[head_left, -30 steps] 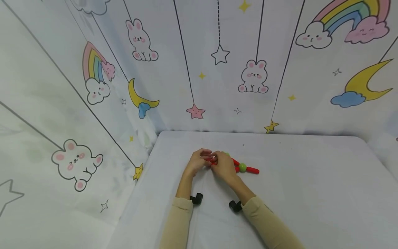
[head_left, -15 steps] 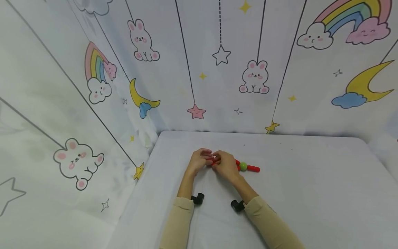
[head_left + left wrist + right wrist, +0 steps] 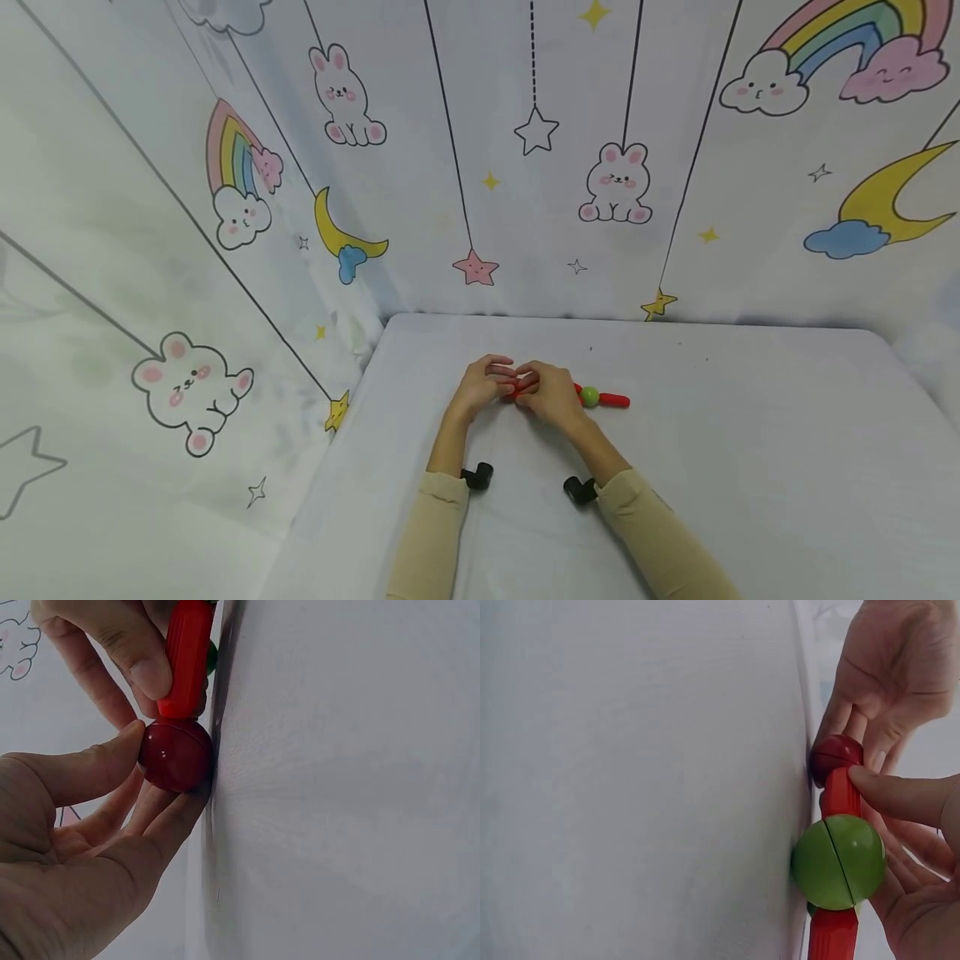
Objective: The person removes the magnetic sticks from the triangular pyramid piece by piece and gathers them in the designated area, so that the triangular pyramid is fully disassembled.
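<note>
My left hand (image 3: 476,390) pinches a dark red ball (image 3: 176,755) between thumb and fingers, low over the white table. Facing it, my right hand (image 3: 553,398) pinches a red ridged rod (image 3: 186,664) with thumb and fingertips. That rod's end meets the red ball, and its other end meets a bright green ball (image 3: 838,862). From the green ball a second red rod (image 3: 832,935) runs on, reaching out to the right of my right hand in the head view. Part of another green ball (image 3: 211,657) shows behind the rod; the rest is hidden.
The white table (image 3: 750,450) spreads around both hands. Behind it and to the left hang white cloths (image 3: 420,217) printed with rabbits, stars, moons and rainbows. A black wrist camera (image 3: 480,477) sits on the left wrist, and another black camera (image 3: 579,492) on the right.
My right hand has shifted slightly right, and the joined rods beside it have swung a little away from me. The rear green ball has gone out of sight behind that hand. My left hand stays nearly still.
</note>
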### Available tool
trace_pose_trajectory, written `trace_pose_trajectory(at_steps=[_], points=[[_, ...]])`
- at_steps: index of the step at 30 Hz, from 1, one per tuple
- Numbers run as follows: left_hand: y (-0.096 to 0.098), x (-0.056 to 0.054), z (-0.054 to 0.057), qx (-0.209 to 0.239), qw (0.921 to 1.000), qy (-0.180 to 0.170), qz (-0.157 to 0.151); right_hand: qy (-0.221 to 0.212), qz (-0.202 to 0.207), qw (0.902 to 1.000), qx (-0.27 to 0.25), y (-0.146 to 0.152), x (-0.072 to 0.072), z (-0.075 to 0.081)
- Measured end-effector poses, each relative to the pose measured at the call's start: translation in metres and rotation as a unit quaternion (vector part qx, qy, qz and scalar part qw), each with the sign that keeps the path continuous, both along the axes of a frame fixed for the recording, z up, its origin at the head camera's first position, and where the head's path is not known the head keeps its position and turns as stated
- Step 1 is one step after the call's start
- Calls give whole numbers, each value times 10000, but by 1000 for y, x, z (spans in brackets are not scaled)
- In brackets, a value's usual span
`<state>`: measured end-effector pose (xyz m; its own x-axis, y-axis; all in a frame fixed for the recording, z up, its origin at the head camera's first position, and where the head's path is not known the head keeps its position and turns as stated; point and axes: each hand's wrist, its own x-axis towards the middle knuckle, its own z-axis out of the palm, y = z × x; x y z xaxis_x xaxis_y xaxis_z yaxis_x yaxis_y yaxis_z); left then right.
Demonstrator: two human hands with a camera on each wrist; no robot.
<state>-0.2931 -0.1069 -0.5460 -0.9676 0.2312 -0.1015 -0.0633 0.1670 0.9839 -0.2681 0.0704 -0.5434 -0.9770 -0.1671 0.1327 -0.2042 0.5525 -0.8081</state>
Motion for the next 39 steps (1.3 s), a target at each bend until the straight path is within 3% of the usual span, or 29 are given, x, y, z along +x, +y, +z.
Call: trace_pose_trajectory(at_steps=[11, 17, 29, 35, 39], points=[[-9, 0, -1, -93, 9981, 132, -587, -98, 255, 9996, 32, 10, -3, 2], [-13, -2, -3, 159, 9970, 36, -756, -89, 211, 9997, 50, 13, -3, 4], [-20, -5, 3, 554, 9980, 276, -85, -58, 297, 9995, -134, 9, 0, 3], [-25, -15, -1, 1228, 9915, 60, 418, -214, 211, 9995, -74, 9, 0, 3], [-28, -23, -2, 1197, 9902, -53, 718, -289, 191, 9994, -9, 9, 0, 3]])
